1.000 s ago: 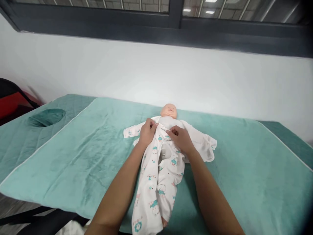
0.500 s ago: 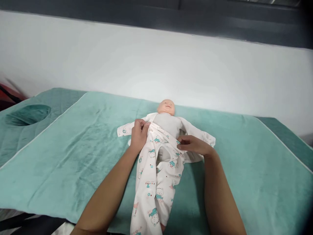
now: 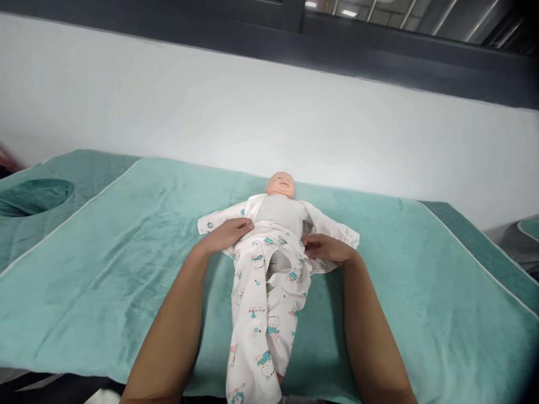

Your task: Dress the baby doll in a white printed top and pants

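Observation:
A baby doll point(image 3: 281, 193) lies on its back on a teal towel point(image 3: 105, 269), head toward the wall. It wears an open white printed top point(image 3: 332, 230) and white printed trousers point(image 3: 261, 314). My left hand point(image 3: 227, 234) grips the trousers' waistband at the doll's left-side hip as I see it. My right hand point(image 3: 326, 248) pinches the waistband on the other side. Both hands are closed on the cloth, level with the doll's waist. The grey torso shows above the waistband.
The towel covers a padded table point(image 3: 463, 224) against a white wall point(image 3: 252, 112). A face hole point(image 3: 33, 196) is in the table at far left. A dark window frame point(image 3: 337, 45) runs above the wall. The table's near edge is at the bottom.
Both hands moved outward and down to the sides of the waistband. The waistband now sits lower and flatter across the doll's waist. The camera tilted slightly.

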Tool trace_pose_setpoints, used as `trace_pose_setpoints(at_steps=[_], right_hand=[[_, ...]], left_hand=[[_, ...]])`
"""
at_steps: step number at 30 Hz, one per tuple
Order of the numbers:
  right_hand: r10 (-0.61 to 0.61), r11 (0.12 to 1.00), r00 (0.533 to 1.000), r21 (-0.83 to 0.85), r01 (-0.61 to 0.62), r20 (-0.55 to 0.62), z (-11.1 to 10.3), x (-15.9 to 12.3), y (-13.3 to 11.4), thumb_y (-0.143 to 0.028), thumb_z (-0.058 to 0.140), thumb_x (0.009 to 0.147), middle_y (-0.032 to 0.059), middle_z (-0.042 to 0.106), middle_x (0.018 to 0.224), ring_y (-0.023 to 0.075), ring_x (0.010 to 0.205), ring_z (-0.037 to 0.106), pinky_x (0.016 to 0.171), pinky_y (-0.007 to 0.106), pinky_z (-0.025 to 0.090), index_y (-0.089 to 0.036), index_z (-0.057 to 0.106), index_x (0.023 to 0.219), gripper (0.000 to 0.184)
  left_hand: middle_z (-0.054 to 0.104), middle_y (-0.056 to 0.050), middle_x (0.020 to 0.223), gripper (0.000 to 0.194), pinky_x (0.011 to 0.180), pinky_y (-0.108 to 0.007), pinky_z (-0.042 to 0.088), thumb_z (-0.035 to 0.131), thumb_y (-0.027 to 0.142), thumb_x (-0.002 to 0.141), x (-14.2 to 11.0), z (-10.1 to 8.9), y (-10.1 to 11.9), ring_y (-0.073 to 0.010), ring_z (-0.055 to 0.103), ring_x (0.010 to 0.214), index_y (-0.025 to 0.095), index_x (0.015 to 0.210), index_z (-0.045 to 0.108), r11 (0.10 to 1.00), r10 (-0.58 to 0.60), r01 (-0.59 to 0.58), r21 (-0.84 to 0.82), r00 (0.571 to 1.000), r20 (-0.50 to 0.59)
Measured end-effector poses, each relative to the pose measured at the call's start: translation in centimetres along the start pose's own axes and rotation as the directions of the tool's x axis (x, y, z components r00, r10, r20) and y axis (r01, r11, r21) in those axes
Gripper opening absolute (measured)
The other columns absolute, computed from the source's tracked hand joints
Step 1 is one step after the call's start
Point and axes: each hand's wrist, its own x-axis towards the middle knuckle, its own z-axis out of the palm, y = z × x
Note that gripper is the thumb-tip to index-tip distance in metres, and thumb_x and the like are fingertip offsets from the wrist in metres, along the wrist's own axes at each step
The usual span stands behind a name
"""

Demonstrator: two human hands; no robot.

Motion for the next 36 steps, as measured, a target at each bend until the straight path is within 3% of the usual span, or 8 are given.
trace_pose_setpoints(at_steps=[2,5,9,17,22,28,32,36], right_hand=[[0.008,1.000,1.000,0.026,-0.008,0.014,0.0,0.1,0.1,-0.039,0.075,0.072,0.0018,0.065,0.085,0.0170,0.080,0.059,0.076,0.031,0.045,-0.018,0.063,0.084,0.028],[0.060,0.998,0.998,0.008,-0.060,-0.020,0.2,0.2,0.1,-0.033,0.075,0.069,0.0025,0.067,0.085,0.0185,0.081,0.062,0.077,0.032,0.047,-0.018,0.065,0.083,0.022],[0.090,0.995,0.994,-0.032,-0.092,-0.064,0.5,0.3,0.0,-0.028,0.073,0.066,0.0026,0.068,0.081,0.0186,0.076,0.061,0.073,0.032,0.047,-0.017,0.068,0.078,0.017],[-0.069,0.996,0.967,-0.063,0.055,-0.245,1.3,-0.2,-0.1,-0.032,0.072,0.068,-0.0006,0.055,0.081,0.0148,0.077,0.050,0.072,0.028,0.041,-0.018,0.056,0.075,0.022],[-0.209,0.977,0.855,-0.146,0.158,-0.474,2.1,0.8,0.3,-0.029,0.066,0.069,-0.0027,0.044,0.075,0.0134,0.072,0.040,0.067,0.027,0.036,-0.021,0.040,0.069,0.027],[-0.145,0.987,0.768,-0.035,0.158,-0.624,2.0,1.6,0.8,-0.024,0.059,0.064,-0.0050,0.033,0.064,0.0106,0.059,0.029,0.054,0.025,0.026,-0.023,0.029,0.064,0.030],[-0.106,0.989,0.705,0.001,0.150,-0.701,2.0,2.2,1.2,-0.025,0.057,0.065,-0.0058,0.036,0.064,0.0107,0.057,0.030,0.052,0.024,0.024,-0.023,0.033,0.071,0.025],[-0.161,0.981,0.700,-0.032,0.193,-0.696,2.0,2.5,1.5,-0.025,0.057,0.070,-0.0032,0.050,0.076,0.0138,0.068,0.043,0.061,0.026,0.035,-0.023,0.047,0.087,0.020]], left_hand=[[0.056,-0.001,0.074,0.018,0.056,-0.025,0.036,0.056,0.039,0.083,-0.7,-0.6,-0.1,-0.0152,0.048,0.065,0.022,0.083,0.059,0.993,0.005,0.011,-0.115,0.990,0.142],[0.058,-0.001,0.076,0.020,0.055,-0.024,0.037,0.061,0.028,0.073,-1.3,-1.0,-0.3,-0.0156,0.051,0.067,0.023,0.092,0.058,0.967,0.042,0.039,-0.252,0.950,0.310],[0.051,0.001,0.071,0.015,0.052,-0.023,0.034,0.063,0.021,0.065,-1.3,-1.1,-0.4,-0.0136,0.047,0.063,0.021,0.078,0.055,0.968,0.022,0.064,-0.242,0.942,0.336],[0.046,0.002,0.075,0.016,0.055,-0.023,0.033,0.061,0.024,0.070,-1.1,-0.6,-0.2,-0.0115,0.041,0.065,0.020,0.074,0.046,0.970,0.048,0.006,-0.242,0.975,0.218],[0.041,0.003,0.073,0.017,0.051,-0.023,0.027,0.060,0.022,0.070,-0.5,0.4,-0.7,-0.0104,0.035,0.062,0.021,0.073,0.043,0.980,0.038,-0.033,-0.195,0.999,0.022],[0.040,0.004,0.071,0.018,0.052,-0.022,0.028,0.057,0.019,0.070,0.6,1.9,-1.1,-0.0105,0.035,0.061,0.022,0.076,0.040,0.975,0.076,-0.107,-0.193,0.984,-0.163],[0.039,0.004,0.069,0.018,0.052,-0.023,0.027,0.055,0.018,0.069,1.0,2.7,-1.0,-0.0104,0.033,0.059,0.022,0.074,0.039,0.960,0.090,-0.144,-0.239,0.971,-0.222],[0.044,0.004,0.071,0.011,0.057,-0.023,0.031,0.053,0.017,0.071,1.0,2.7,-0.9,-0.0114,0.039,0.063,0.021,0.078,0.046,0.964,0.108,-0.162,-0.210,0.963,-0.246]])
